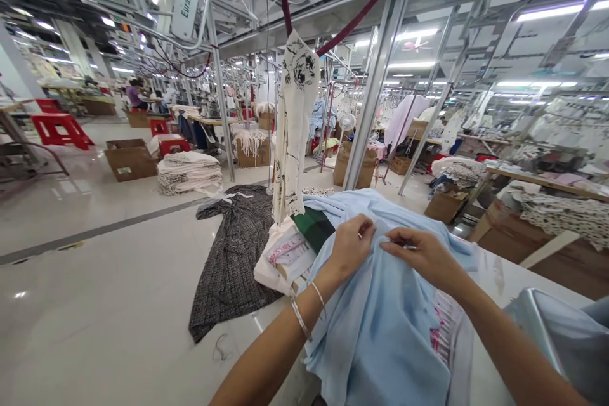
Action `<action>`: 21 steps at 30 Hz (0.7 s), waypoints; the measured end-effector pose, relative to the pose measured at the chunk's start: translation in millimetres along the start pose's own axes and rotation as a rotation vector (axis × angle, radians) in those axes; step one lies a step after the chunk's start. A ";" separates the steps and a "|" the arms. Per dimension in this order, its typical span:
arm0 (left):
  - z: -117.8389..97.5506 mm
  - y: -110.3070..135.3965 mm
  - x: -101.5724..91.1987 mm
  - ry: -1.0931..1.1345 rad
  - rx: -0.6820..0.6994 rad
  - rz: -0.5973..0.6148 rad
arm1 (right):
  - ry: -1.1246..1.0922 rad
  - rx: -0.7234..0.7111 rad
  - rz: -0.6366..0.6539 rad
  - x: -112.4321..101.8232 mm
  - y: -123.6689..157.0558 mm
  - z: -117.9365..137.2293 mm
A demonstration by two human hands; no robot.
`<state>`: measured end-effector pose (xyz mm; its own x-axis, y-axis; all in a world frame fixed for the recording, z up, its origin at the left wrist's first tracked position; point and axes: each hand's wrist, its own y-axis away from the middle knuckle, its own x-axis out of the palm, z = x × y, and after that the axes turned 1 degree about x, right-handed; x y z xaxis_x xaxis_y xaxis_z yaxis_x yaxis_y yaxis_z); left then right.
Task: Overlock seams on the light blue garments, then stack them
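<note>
A light blue garment (380, 330) lies draped across the white table and hangs over its near edge. My left hand (351, 246), with bracelets on the wrist, pinches a fold of this cloth near its upper middle. Close by on the right, my right hand (421, 254) grips the same cloth between thumb and fingers. A narrow gap of blue fabric separates the two hands. Beneath the garment, white material with pink print (445, 330) shows on the right. Dark green cloth (313, 228) peeks out at the left.
A cream, black-patterned cloth (297, 120) hangs beside a metal post (378, 76). Left of the table is a dark tweed-like garment (238, 260). A grey machine part (556, 323) stands at right. Folded cloth (189, 172) and a cardboard box (130, 160) sit on the floor.
</note>
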<state>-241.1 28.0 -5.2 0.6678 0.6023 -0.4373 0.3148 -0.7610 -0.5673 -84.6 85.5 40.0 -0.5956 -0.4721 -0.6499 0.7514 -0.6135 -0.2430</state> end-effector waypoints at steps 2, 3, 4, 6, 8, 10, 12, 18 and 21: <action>-1.9 6.4 -2.2 0.211 -0.001 -0.019 | -0.012 0.008 -0.047 2.3 -4.7 -2.1; -1.9 8.8 -2.8 0.310 -0.006 -0.019 | -0.018 0.009 -0.062 3.3 -5.8 -3.4; -1.6 10.7 -3.2 0.383 -0.012 -0.009 | -0.023 0.010 -0.073 4.0 -6.3 -4.6; -1.2 13.7 -3.6 0.446 -0.016 0.029 | -0.029 0.009 -0.084 4.7 -6.1 -6.4; -1.7 15.9 -3.6 0.476 -0.013 0.052 | -0.029 0.004 -0.092 4.4 -5.3 -6.8; -3.1 17.9 -3.4 0.501 -0.008 0.056 | -0.028 -0.001 -0.093 3.6 -4.6 -6.3; -4.7 19.8 -3.2 0.514 -0.005 0.054 | -0.031 -0.008 -0.087 2.7 -4.2 -5.2; -6.3 26.5 -3.8 0.512 -0.004 0.050 | -0.023 -0.026 -0.065 0.4 -1.2 -2.1; -5.6 30.6 -3.6 0.510 -0.008 0.052 | 0.012 -0.028 -0.031 -0.9 1.0 -1.0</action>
<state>-230.2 1.2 -17.1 0.9262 0.3709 -0.0673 0.2765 -0.7898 -0.5475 -83.1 85.9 39.6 -0.6155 -0.4456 -0.6501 0.7404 -0.6096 -0.2832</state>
